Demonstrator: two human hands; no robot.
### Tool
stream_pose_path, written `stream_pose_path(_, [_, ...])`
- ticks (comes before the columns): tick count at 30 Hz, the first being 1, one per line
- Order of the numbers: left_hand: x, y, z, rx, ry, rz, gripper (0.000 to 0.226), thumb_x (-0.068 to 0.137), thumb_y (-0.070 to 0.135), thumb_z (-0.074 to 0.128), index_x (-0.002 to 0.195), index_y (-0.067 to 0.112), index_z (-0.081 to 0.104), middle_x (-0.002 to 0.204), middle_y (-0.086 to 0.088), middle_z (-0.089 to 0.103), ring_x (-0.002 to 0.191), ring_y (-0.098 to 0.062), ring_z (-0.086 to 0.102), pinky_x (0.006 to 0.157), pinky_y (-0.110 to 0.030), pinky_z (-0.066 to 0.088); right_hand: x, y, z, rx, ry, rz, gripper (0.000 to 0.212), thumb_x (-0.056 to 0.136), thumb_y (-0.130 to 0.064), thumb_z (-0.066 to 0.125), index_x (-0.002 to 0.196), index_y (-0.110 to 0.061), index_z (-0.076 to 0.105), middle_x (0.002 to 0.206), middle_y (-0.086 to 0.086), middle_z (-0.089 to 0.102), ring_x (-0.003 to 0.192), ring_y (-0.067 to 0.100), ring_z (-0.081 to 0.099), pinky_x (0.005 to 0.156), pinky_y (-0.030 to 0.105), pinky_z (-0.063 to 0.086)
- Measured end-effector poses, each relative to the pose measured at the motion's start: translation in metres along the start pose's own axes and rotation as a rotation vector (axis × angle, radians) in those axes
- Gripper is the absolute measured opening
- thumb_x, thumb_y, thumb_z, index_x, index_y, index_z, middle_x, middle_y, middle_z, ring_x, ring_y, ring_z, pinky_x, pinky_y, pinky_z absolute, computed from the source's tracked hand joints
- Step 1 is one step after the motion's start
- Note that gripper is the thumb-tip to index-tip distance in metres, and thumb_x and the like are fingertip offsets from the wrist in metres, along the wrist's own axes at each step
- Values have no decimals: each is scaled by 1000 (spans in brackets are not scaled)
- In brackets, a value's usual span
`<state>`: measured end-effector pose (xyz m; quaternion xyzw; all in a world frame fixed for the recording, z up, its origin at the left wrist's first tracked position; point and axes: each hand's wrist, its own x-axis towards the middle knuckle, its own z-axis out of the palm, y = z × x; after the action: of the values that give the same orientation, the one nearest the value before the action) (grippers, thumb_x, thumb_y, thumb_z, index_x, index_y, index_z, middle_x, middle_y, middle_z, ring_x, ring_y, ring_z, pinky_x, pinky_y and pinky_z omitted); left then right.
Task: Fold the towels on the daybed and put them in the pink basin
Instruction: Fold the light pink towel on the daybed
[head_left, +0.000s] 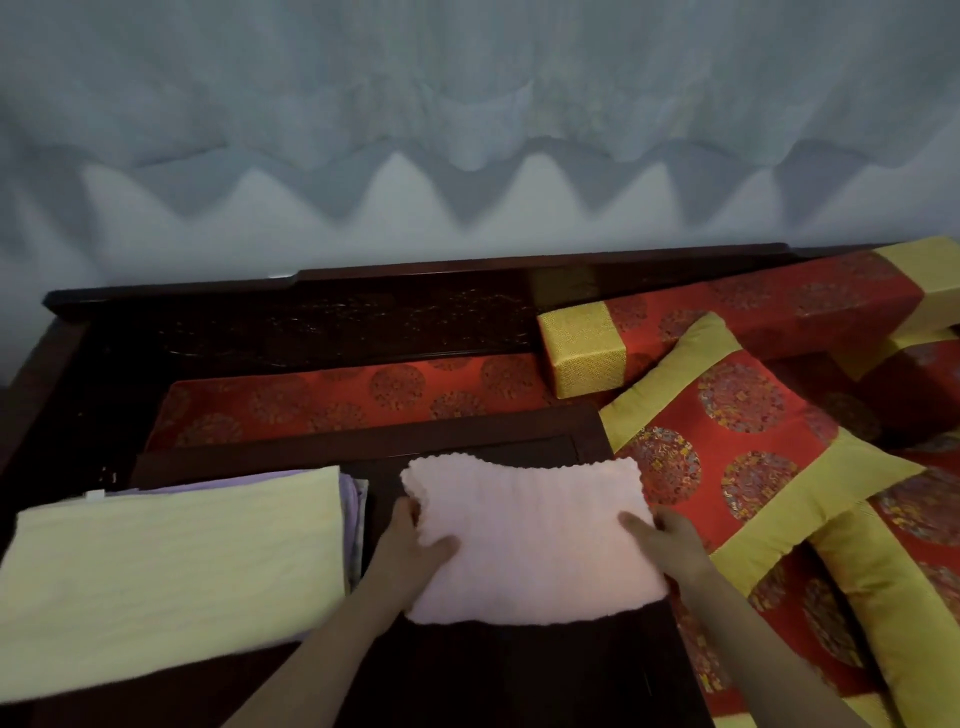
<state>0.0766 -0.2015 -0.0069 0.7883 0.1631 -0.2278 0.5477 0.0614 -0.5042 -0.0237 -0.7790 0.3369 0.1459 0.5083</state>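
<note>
My left hand (415, 540) and right hand (670, 540) each grip a side edge of the folded pink towel (530, 535), thumbs on top, as it lies between them on the dark wooden table (519, 670). It looks light, soft and floppy, so I would pinch the layers together at both ends. Its long axis seems to run hand to hand, scalloped edge pointing away from me.

Pale grey curtain (467, 104) across far side; dark wood daybed (311, 322) below; red-gold bolster (727, 312) and cushion (737, 457) right; dim light.
</note>
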Motion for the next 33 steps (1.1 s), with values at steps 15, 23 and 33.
stream_pose_path(15, [-92,1,-278,-9,413,255,37,87,26,65,113,21,39,98,-9,56,82,-23,58,63,-34,49,-146,-152,156,86,-242,-670,39,98,-13,45,123,-42,56,116,-24,47,100,-25,40,88,10,32])
stream_pose_path(23, [-62,-95,-340,80,500,47,40,85,20,68,110,11,39,93,-10,55,81,-28,56,72,-40,46,-149,-126,272,-169,-267,-568,52,83,-16,70,130,-29,53,113,-2,41,97,6,47,79,12,45])
stream_pose_path(33, [-57,-118,-347,258,493,6,40,82,21,71,99,5,40,82,-4,50,82,-32,56,67,-37,40,-146,-115,285,-228,-235,-524,56,81,-16,72,132,-26,53,117,0,42,98,6,47,95,26,42])
